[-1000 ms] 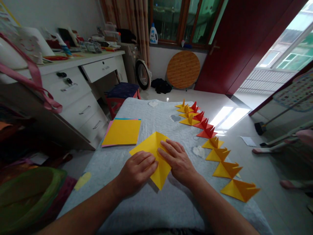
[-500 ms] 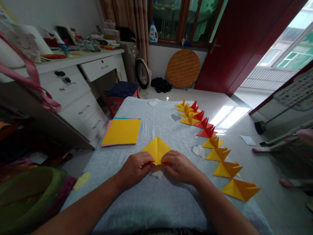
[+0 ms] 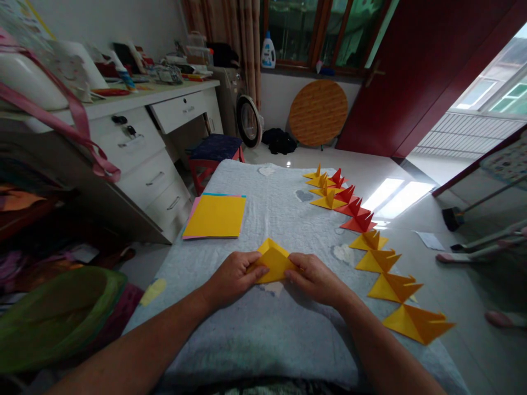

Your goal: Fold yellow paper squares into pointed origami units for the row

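Between my two hands is a yellow sheet of origami paper, partly folded, with a peak at its far side and a flap facing me. My left hand pinches its left edge, thumb on top of the paper. On the opposite edge, my right hand grips with the thumb in front and the fingers behind. Beyond my left hand lies a stack of square paper, yellow on top, with pink and blue edges showing. Folded yellow paper pieces and red ones stand in rows to the right.
A pale blue cloth with heart patterns covers the table. At the lower left stands a green-lined bin. A dark-topped stool is past the far left corner, near a white desk.
The near part of the yellow paper has been folded up into a flap over the sheet. My hands have shifted their grip onto its side edges. The whole view has swung slightly left.
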A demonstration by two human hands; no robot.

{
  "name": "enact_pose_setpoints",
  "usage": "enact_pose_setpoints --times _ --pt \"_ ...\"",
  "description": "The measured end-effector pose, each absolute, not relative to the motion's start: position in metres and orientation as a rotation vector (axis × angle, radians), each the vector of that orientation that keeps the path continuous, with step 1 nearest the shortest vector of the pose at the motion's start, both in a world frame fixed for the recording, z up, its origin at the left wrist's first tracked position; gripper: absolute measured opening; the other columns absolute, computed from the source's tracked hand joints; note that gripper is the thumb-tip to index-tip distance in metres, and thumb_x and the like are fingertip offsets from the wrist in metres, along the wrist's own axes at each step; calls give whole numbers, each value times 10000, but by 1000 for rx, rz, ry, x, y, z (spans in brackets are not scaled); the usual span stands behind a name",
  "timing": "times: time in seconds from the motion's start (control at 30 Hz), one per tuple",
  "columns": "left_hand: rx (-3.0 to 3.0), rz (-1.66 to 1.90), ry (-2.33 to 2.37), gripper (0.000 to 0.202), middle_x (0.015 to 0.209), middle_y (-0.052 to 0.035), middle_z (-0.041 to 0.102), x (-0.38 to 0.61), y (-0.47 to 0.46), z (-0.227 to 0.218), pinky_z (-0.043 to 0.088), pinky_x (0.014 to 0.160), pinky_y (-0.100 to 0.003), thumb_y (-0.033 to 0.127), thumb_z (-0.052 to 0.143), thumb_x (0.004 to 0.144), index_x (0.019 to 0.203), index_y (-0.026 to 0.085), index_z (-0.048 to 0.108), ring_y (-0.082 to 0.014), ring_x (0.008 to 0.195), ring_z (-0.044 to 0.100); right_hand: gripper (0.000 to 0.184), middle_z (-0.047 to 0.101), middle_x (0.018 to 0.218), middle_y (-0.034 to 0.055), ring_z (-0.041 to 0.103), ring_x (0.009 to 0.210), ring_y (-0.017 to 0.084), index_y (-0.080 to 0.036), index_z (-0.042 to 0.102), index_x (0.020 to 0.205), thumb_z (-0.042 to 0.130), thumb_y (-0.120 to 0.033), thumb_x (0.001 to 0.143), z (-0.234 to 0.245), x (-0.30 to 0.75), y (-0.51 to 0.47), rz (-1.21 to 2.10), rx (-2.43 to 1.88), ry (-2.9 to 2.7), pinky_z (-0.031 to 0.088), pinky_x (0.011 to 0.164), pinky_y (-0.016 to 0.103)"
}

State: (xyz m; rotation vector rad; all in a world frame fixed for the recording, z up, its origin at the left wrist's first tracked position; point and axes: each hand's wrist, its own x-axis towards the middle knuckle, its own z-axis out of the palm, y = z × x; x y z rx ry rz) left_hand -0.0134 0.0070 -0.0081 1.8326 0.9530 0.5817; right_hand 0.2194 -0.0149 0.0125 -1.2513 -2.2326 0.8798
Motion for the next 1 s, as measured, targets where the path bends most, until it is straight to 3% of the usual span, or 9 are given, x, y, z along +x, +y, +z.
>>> enact_pose_setpoints --times 0.2,0.33,0.4,0.5,0.63,0.73,1.0 --pt "1877 601 1069 212 795 2 673 -12 8 -5 422 590 -218 347 581 902 985 161 639 -142 682 597 55 589 698 -12 535 615 130 -191 552 866 502 -213 879 9 217 -14 920 -1430 -2145 333 567 234" --pt "1989 580 1238 436 757 20 692 -10 9 -6 425 580 -228 304 590 902 1310 179 502 -148 617 623 242 608 713 -19 558 638 147 -185 530 1097 507 -174 856 0 214 -12 858 -1532 -2053 349 596 244" --pt "2109 546 1351 500 729 17 694 -10 9 -9 439 591 -246 282 588 901 1374 171 468 -169 620 643 295 595 691 -34 553 627 148 -187 506 1141 513 -167 847 -4 213 -11 811 -1534 -2024 350 597 244" --pt "2279 526 1396 432 910 -47 753 -11 9 -14 511 709 -292 266 554 923 1345 179 536 -210 793 709 267 575 654 -50 537 593 141 -207 527 1115 514 -166 852 -8 214 -10 753 -1524 -2011 345 586 240" --pt "2390 417 1402 321 1172 -69 728 -10 9 -20 524 914 -328 267 489 966 1246 214 638 -223 1046 692 140 639 734 -3 575 660 139 -204 620 919 487 -169 890 -9 214 -9 719 -1529 -2059 380 641 247" --pt "2394 308 1449 329 1150 -60 730 -9 9 -20 524 925 -326 271 457 987 1249 224 650 -218 1037 690 171 690 840 32 616 760 155 -192 654 881 487 -164 905 -10 214 -8 693 -1554 -2079 409 720 262" --pt "2403 186 1486 375 1042 -43 725 -6 9 -17 524 824 -305 280 408 1010 1328 294 607 -213 953 695 181 706 895 41 634 828 168 -193 681 938 502 -166 927 -11 213 -8 634 -1592 -2118 422 768 271"
